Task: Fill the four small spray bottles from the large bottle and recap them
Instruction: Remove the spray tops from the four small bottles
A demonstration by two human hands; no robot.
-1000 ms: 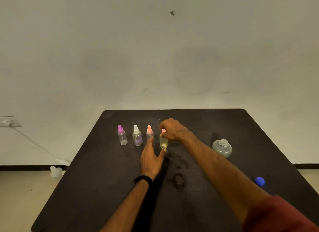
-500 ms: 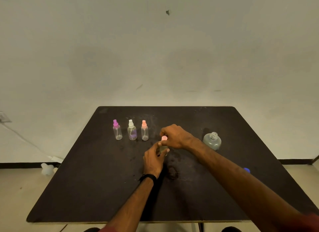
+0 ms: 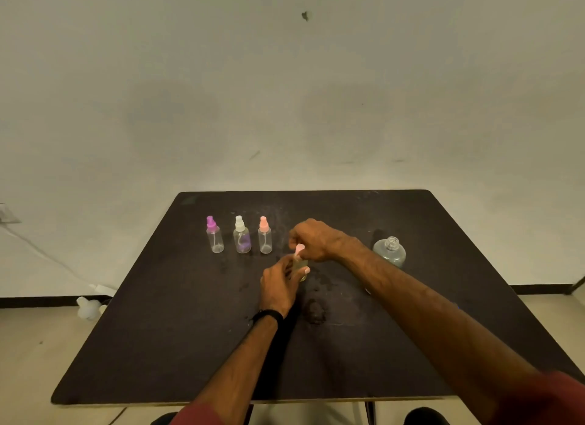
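Three small clear spray bottles stand capped in a row on the black table (image 3: 164, 345): a purple-capped one (image 3: 214, 238), a white-capped one (image 3: 242, 239) and a peach-capped one (image 3: 264, 239). A fourth small bottle (image 3: 300, 266), yellowish inside, is gripped by my left hand (image 3: 280, 287) nearer to me than the row. My right hand (image 3: 315, 239) pinches its pink spray cap (image 3: 299, 250) from above. The large round clear bottle (image 3: 390, 252) stands uncapped to the right.
Wet marks and a dark stain (image 3: 315, 310) lie on the table just right of my left wrist. A white object (image 3: 87, 307) and a cable lie on the floor to the left. A wall stands close behind the table.
My hands have drawn the fourth bottle out of the row toward me, and my left hand has closed around its body. The view has pulled back and shows more of the table.
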